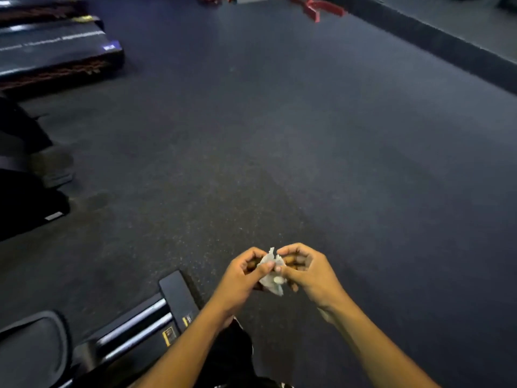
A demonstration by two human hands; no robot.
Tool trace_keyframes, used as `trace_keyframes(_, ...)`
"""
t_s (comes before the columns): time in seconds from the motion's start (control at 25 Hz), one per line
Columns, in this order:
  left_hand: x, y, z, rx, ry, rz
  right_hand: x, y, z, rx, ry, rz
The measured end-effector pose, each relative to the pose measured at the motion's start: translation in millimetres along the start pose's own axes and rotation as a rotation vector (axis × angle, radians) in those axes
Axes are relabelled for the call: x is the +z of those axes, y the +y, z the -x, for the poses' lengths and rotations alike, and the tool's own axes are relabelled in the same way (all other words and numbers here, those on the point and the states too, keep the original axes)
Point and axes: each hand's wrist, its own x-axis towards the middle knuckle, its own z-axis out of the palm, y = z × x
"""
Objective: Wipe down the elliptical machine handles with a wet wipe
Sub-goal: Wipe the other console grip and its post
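Observation:
A small crumpled white wet wipe (272, 273) is held between both hands, low in the middle of the view above the dark floor. My left hand (242, 275) pinches its left side with thumb and curled fingers. My right hand (306, 271) pinches its right side the same way. At the bottom left lies the rear base of an elliptical machine (145, 320), with two silver rails and a black end bar. A black foot pedal (36, 343) sits at the far bottom left. The machine's handles are out of view.
Dark speckled rubber floor (279, 135) spreads ahead. Treadmill ends (56, 51) stand at the upper left, and another dark machine base (33, 191) sits at mid left. Red equipment (316, 8) lies at the far top. A dark wall base (447, 46) runs along the upper right.

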Motion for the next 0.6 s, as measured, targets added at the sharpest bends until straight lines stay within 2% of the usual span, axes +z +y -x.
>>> trace_keyframes(0.2, -81, 70, -53, 0.002, 0.191, 0.021, 56, -68, -120, -0.067, -0.206, 0.177)
trace_keyframes(0.36, -149, 122, -84, 0.087, 0.435, -0.018, 111, -99, -194, -0.097, -0.307, 0.1)
trace_keyframes(0.6, -232, 154, -144, 0.14, 0.792, -0.034, 186, -141, -313, -0.084, -0.513, -0.061)
